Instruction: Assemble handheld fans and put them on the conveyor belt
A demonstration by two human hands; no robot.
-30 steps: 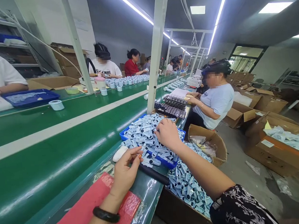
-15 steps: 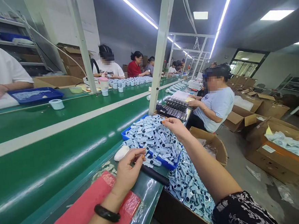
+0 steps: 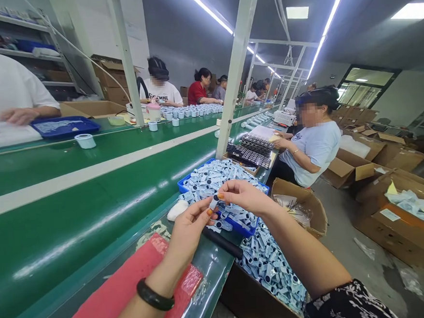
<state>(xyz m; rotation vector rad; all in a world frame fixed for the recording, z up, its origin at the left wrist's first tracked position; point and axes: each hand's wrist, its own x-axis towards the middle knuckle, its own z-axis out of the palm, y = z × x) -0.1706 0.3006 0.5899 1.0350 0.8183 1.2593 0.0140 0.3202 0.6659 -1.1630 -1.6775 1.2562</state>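
My left hand (image 3: 193, 228) is closed on a small light-blue plastic piece (image 3: 213, 204), holding it by thumb and fingers above the front of a blue tray (image 3: 244, 229). At the upper end of that piece, my right hand (image 3: 241, 195) pinches a small black disc (image 3: 215, 197) between thumb and forefinger. Whether the disc is fixed to the piece I cannot tell. Heaped in the tray is a pile of similar light-blue pieces (image 3: 213, 173), many with a black round spot. Below my left hand lies a black tube-like rod (image 3: 223, 243).
A large box of light-blue pieces (image 3: 272, 271) stands below the table edge. A red pad (image 3: 115, 291) and white lump (image 3: 177, 210) lie on my side. The green conveyor (image 3: 91, 201) runs beyond. A co-worker (image 3: 312, 142) sits at the right, near open cartons (image 3: 302, 206).
My hands have come together over the tray. My right hand moved left and down to the left one, where a light-blue piece now shows. The view has shifted slightly.
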